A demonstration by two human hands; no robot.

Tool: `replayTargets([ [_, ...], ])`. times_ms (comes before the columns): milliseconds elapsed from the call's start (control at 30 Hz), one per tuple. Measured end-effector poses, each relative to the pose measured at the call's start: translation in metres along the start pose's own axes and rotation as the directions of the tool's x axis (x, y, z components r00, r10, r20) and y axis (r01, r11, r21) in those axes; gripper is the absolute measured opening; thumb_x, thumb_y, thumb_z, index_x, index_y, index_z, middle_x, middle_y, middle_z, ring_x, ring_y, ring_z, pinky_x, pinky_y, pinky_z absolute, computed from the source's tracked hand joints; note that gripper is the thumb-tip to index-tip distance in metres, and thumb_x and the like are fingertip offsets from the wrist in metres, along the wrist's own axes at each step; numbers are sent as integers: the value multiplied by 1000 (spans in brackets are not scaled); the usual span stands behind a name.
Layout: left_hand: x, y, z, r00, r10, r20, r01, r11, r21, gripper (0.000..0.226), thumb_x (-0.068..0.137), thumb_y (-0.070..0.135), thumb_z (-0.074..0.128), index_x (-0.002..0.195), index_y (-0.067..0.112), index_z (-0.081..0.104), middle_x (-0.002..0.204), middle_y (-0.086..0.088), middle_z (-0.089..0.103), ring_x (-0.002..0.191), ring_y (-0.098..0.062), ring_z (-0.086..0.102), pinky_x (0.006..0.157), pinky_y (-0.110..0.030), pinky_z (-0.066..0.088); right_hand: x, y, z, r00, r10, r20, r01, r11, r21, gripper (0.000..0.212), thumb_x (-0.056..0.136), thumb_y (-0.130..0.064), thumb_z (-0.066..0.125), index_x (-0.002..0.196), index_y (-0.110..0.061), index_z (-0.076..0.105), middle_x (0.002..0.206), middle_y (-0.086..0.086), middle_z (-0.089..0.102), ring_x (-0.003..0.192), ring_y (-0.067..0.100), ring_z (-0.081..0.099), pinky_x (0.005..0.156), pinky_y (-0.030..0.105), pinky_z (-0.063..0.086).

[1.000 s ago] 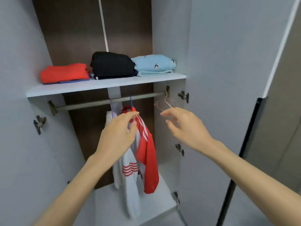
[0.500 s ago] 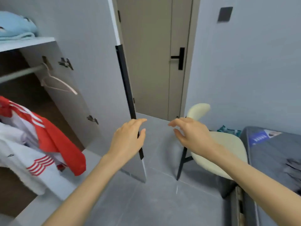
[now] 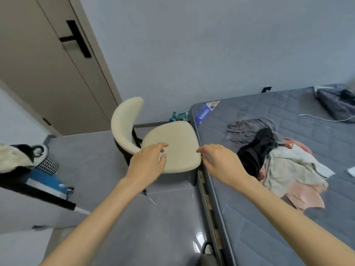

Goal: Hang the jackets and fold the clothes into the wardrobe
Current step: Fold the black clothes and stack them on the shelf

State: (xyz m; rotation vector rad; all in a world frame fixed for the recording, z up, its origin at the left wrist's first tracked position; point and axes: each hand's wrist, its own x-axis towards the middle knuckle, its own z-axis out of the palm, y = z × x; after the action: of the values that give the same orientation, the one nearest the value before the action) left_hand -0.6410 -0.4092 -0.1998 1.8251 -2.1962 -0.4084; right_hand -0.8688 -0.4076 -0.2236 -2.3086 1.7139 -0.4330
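- Head view: your left hand [image 3: 148, 164] and right hand [image 3: 221, 162] are both empty, fingers loosely spread, held out over the chair [image 3: 172, 146] seat.
- Clothes [image 3: 284, 166] lie heaped on the bed [image 3: 269, 237], just right of your right hand and back from the bed's edge.
- Chair sits right against the bed's edge.
- Bare floor [image 3: 134, 227] runs between the door [image 3: 28, 208] edge on the left and the bed.

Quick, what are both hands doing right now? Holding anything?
Left hand: open, holding nothing.
Right hand: open, holding nothing.
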Motion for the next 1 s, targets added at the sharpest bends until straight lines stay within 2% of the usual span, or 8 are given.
replayTargets([
  [200,93,50,83,987,54,149,-49,998,-34,39,98,26,43,137,26,47,127,3,59,111,-18,56,88,-32,45,3,125,15,960,268,78,-272,961,54,30,96,-19,46,123,-22,57,122,-2,59,113,20,52,84,37,47],
  [333,145,80,140,969,68,238,-52,996,-75,40,97,23,43,136,26,47,127,2,59,111,-20,56,87,-32,45,1,196,30,889,441,124,-454,885,104,33,95,-17,50,127,-18,55,130,1,54,116,24,50,92,40,45],
  [433,177,99,185,946,78,314,-47,993,-105,40,96,23,43,136,25,47,125,3,59,111,-19,55,84,-29,41,5,239,44,829,534,166,-554,824,119,36,94,-14,50,131,-14,52,134,6,51,121,28,48,103,41,37],
  [500,196,109,215,921,90,379,-40,989,-139,40,97,24,42,137,25,45,126,4,58,113,-17,54,86,-30,41,12,267,56,786,589,188,-615,776,139,39,95,-14,49,134,-14,49,136,8,48,124,28,45,103,39,38],
  [667,239,122,284,850,123,513,-17,978,-207,43,98,23,42,141,22,41,129,1,56,112,-17,54,92,-33,45,37,327,93,710,668,223,-701,699,139,43,95,-17,49,137,-21,44,136,9,43,110,29,52,88,37,46],
  [767,262,121,315,805,141,576,-3,972,-233,43,98,22,43,140,21,41,130,0,56,112,-16,54,93,-32,45,55,355,119,670,693,265,-735,669,110,49,94,-19,51,140,-30,38,141,11,36,111,33,51,87,40,48],
  [867,283,114,337,761,151,630,6,971,-239,42,98,22,43,140,21,41,129,0,57,111,-16,55,94,-35,47,73,372,146,612,717,335,-767,641,29,59,93,-23,55,144,-40,30,154,11,17,122,37,45,93,44,48],
  [1000,309,104,361,727,152,670,16,971,-238,41,97,21,44,138,20,44,126,1,59,108,-16,57,91,-31,46,95,389,170,566,749,344,-762,635,-129,65,93,-16,53,145,-44,28,160,6,-4,122,38,41,85,41,50],
])
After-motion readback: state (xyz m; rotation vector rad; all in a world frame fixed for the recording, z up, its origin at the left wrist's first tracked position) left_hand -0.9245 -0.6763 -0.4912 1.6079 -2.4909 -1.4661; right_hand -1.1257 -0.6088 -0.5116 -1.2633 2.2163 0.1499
